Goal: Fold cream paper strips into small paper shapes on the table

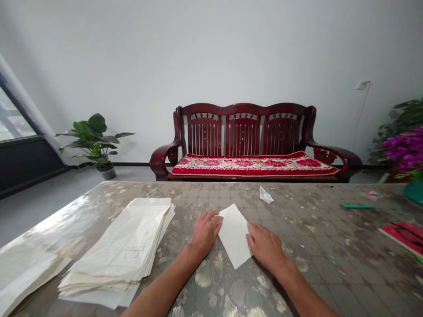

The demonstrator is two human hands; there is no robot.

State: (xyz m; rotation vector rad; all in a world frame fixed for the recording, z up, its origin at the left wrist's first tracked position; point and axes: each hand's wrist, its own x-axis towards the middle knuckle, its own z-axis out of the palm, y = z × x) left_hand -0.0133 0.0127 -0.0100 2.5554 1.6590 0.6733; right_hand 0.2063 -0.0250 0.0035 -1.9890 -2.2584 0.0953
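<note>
A folded white sheet of paper (pixel 235 235) lies on the patterned table (pixel 313 229) in front of me, pointed at its top and bottom. My left hand (pixel 205 231) rests flat on the sheet's left edge, fingers stretched out. My right hand (pixel 265 245) lies on its right edge with the fingers pressing down on the paper. A thick stack of white sheets (pixel 127 246) sits to the left of my left arm. A small folded paper piece (pixel 265 195) lies farther back on the table.
More paper (pixel 23 268) lies at the table's left corner. A green pen (pixel 359 206), a red booklet (pixel 405 235) and a teal pot with purple flowers (pixel 413 191) are at the right. Behind the table stand a dark wooden bench (pixel 247 141) and a potted plant (pixel 95 143).
</note>
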